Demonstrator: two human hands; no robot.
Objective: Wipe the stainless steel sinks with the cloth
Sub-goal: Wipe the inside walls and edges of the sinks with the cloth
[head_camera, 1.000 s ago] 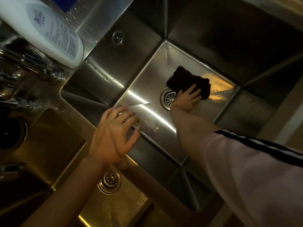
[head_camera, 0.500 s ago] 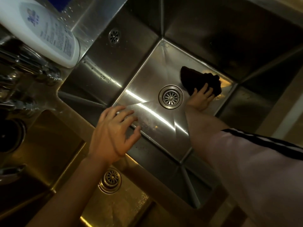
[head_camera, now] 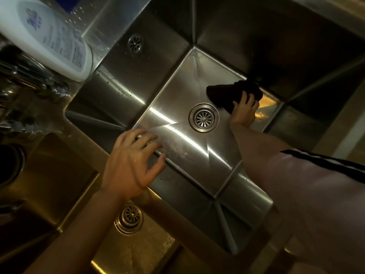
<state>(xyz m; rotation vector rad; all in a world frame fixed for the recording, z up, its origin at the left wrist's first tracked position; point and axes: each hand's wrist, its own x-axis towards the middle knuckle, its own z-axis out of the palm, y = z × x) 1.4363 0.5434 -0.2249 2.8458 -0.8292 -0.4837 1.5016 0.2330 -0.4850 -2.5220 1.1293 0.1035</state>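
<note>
A deep stainless steel sink (head_camera: 173, 95) fills the middle of the view, with a round drain (head_camera: 203, 117) in its floor. A dark cloth (head_camera: 227, 93) lies pressed on the sink floor near the far right corner, to the right of the drain. My right hand (head_camera: 244, 111) is flat on the cloth, fingers gripping its near edge. My left hand (head_camera: 132, 165) rests with spread fingers on the rim between the two sinks and holds nothing. A second, shallower sink (head_camera: 59, 175) lies at lower left with its own drain (head_camera: 129, 218).
A white plastic bottle (head_camera: 45, 34) stands at the upper left on the ledge. Chrome tap fittings (head_camera: 25, 80) crowd the left edge. An overflow grille (head_camera: 135, 43) sits in the sink's far left wall. Water drops dot the walls.
My right hand has slid the cloth from beside the drain to the right, toward the far right corner of the sink floor. My left hand has stayed on the rim.
</note>
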